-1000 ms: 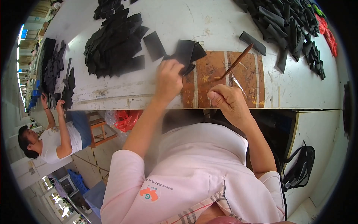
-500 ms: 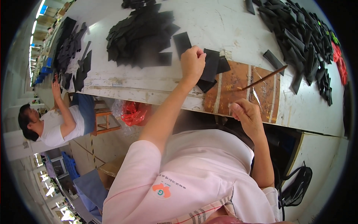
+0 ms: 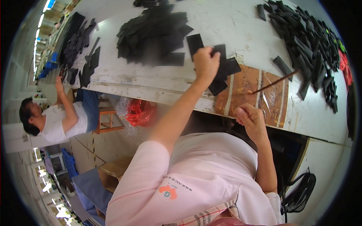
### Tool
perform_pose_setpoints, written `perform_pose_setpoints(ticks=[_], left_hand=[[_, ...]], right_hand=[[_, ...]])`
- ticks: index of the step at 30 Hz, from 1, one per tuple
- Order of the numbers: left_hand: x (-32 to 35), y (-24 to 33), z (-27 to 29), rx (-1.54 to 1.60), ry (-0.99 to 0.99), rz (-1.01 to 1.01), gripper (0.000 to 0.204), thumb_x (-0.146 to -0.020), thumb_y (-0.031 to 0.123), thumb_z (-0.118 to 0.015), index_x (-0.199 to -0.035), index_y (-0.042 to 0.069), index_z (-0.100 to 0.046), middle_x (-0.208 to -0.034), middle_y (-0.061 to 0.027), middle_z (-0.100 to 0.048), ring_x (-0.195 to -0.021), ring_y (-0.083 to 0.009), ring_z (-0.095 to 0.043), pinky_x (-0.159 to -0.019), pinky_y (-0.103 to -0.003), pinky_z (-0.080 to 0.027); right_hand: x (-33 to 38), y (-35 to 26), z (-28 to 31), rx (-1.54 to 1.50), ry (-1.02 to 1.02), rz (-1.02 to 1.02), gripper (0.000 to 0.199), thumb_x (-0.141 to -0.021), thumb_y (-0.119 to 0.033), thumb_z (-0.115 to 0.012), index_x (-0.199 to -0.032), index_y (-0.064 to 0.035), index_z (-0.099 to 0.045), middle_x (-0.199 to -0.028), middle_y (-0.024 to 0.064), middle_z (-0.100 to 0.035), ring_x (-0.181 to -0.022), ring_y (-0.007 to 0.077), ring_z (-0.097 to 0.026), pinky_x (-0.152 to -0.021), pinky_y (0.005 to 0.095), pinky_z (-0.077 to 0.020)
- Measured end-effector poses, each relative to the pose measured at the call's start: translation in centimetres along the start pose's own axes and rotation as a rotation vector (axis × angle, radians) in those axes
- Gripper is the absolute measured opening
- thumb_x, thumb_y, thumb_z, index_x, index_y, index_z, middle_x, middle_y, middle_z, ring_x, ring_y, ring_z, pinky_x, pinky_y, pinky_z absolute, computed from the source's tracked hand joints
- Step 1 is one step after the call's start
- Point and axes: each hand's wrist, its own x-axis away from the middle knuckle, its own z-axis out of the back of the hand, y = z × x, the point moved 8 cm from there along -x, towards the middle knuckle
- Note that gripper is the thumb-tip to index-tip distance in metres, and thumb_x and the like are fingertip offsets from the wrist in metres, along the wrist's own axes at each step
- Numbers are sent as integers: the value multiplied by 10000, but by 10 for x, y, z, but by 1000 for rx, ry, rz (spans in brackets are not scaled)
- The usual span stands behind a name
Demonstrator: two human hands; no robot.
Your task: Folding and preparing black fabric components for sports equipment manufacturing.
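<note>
My left hand (image 3: 207, 67) reaches over the table with its fingers closed, right above a small overlapping group of black fabric pieces (image 3: 229, 67). Whether a piece is pinched in it is hidden. One flat black strip (image 3: 195, 44) lies just beyond its knuckles. My right hand (image 3: 250, 121) hovers at the table's near edge, thumb and fingers curled together; I cannot make out anything in them. Beyond that hand is a worn brown board (image 3: 241, 88) with pale stripes. A thin brown stick (image 3: 277, 81) slants across the board.
A large pile of flat black pieces (image 3: 152, 39) lies at the back left, a heap of folded black pieces (image 3: 305, 45) at the right. A red plastic bag (image 3: 140, 112) hangs below the edge. Another person (image 3: 62, 115) sits far left. A black bag (image 3: 301, 192) is low right.
The view has shifted slightly, moving the scene rightward. Near my left hand, the black pieces lie differently, with one end now showing beyond the thumb. My right hand stays curled near the edge.
</note>
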Motion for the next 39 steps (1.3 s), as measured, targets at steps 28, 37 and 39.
perform_pose_setpoints(ticks=[28,37,39], left_hand=[[138,77,30,1094,-567,836,220,-814,197,-547,-961,36,-518,-867,-44,-569,-736,-119,-542,-590,-232,-422],[126,75,18,933,-601,814,114,-775,80,-517,-852,5,-554,-704,-40,-577,-563,-78,-527,-466,-178,-411],[123,71,16,812,-529,674,77,-757,42,-529,-810,-4,-559,-679,-30,-573,-546,-53,-518,-442,-181,-411]], right_hand=[[23,-25,42,213,610,304,131,-599,20,-674,-672,-9,-570,-634,66,-518,-514,166,-491,-463,260,-388],[33,-44,36,646,615,683,305,-449,45,-613,-743,-17,-560,-733,74,-513,-663,251,-518,-517,299,-420],[28,-37,26,730,406,608,297,-511,-5,-667,-790,0,-563,-765,74,-512,-681,239,-520,-530,289,-429]])
